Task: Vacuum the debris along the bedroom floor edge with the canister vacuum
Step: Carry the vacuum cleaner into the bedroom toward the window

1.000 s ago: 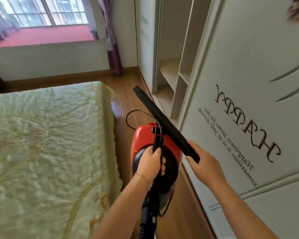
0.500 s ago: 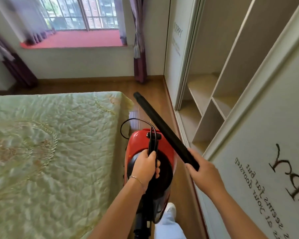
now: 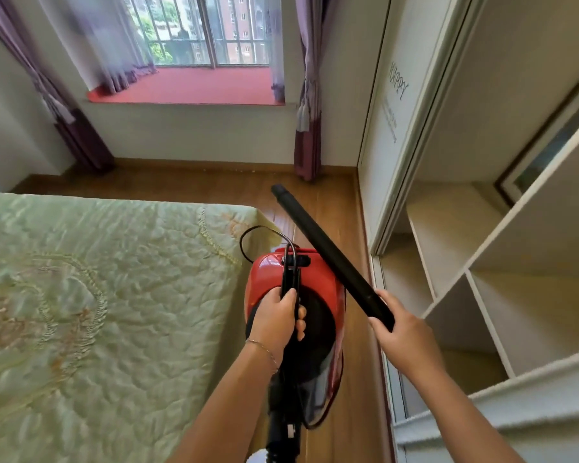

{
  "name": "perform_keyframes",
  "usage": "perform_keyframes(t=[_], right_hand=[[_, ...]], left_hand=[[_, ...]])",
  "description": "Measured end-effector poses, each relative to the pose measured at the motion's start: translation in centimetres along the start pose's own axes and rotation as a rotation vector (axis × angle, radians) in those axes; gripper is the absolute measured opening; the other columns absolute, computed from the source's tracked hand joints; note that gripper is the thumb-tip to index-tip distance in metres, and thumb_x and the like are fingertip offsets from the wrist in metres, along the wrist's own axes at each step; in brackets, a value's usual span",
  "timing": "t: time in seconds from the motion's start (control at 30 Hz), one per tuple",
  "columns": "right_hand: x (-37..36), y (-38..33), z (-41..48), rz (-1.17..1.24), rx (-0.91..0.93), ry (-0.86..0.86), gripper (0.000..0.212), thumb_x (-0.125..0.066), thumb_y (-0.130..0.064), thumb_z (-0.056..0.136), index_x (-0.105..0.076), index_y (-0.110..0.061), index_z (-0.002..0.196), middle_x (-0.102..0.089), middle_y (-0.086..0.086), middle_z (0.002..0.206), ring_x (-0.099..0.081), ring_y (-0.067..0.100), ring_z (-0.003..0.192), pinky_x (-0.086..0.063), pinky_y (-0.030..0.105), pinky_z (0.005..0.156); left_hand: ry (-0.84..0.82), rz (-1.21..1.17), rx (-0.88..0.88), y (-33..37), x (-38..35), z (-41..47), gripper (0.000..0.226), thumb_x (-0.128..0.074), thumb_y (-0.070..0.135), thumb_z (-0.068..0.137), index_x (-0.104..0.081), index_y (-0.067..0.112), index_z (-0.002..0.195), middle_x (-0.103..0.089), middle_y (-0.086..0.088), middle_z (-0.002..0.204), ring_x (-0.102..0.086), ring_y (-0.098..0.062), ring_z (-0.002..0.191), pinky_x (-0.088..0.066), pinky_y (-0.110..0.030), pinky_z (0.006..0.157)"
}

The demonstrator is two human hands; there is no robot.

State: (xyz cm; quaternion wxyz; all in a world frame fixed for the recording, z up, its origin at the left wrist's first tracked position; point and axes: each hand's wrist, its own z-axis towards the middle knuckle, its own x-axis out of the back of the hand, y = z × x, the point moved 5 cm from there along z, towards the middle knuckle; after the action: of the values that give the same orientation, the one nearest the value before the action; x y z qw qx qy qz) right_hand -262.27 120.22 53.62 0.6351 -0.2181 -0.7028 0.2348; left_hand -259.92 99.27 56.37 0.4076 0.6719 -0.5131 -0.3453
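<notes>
Between the bed (image 3: 97, 312) and the open wardrobe (image 3: 482, 262), the person holds a red canister vacuum (image 3: 318, 295) lifted above the wooden floor (image 3: 328, 202). The left hand (image 3: 276, 317) grips the black handle (image 3: 290, 282) on top of the canister, with the fingers curled around it (a thin bracelet (image 3: 264, 350) sits on the wrist). The right hand (image 3: 405, 335) is closed around the near end of the black tube (image 3: 328, 252), which points forward and a little to the left, toward the window wall. The far tip of the tube is in the air, not touching the floor. A thin black cord (image 3: 248, 237) makes a loop just beside the corner of the bed. Small pale specks (image 3: 241, 169) lie along the baseboard under the window, between the two purple curtains (image 3: 306, 95). The wardrobe door (image 3: 393, 105) with printed letters stands at the right.
</notes>
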Motion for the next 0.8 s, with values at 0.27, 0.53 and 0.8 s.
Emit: perform_keyframes(t=[0.27,0.53,0.8], right_hand=[[-0.6,-1.0,15.0,-0.047,0.019,-0.004,0.049,-0.057,-0.031,0.09,-0.042,-0.035,0.136,-0.06,-0.007,0.09,-0.056,0.005,0.065,-0.036,0.017,0.045],[-0.2,-6.5,33.5,-0.053,0.024,-0.033,0.052,-0.059,-0.032,0.089,-0.041,-0.039,0.138,-0.065,-0.006,0.101,-0.057,0.001,0.062,-0.032,0.008,0.041],[-0.6,-9.8,46.6,-0.06,0.038,-0.047,0.053,-0.059,-0.034,0.089,-0.04,-0.042,0.137,-0.064,-0.012,0.085,-0.055,0.002,0.057,-0.033,0.011,0.041]], left_hand=[[0.014,-0.063,0.051,3.3,-1.2,12.9,0.02,-0.037,0.016,0.098,-0.042,0.009,0.08,-0.044,-0.001,0.056,-0.038,-0.008,0.034,-0.035,-0.021,0.034],[-0.024,-0.083,0.047,11.9,-0.3,28.7,0.019,-0.036,0.016,0.098,-0.042,0.01,0.08,-0.044,-0.001,0.055,-0.038,-0.008,0.034,-0.035,-0.02,0.034],[-0.022,-0.06,0.023,18.5,-1.0,40.5,0.016,-0.036,0.016,0.098,-0.046,0.016,0.084,-0.044,0.001,0.055,-0.04,-0.006,0.034,-0.036,-0.02,0.035]])
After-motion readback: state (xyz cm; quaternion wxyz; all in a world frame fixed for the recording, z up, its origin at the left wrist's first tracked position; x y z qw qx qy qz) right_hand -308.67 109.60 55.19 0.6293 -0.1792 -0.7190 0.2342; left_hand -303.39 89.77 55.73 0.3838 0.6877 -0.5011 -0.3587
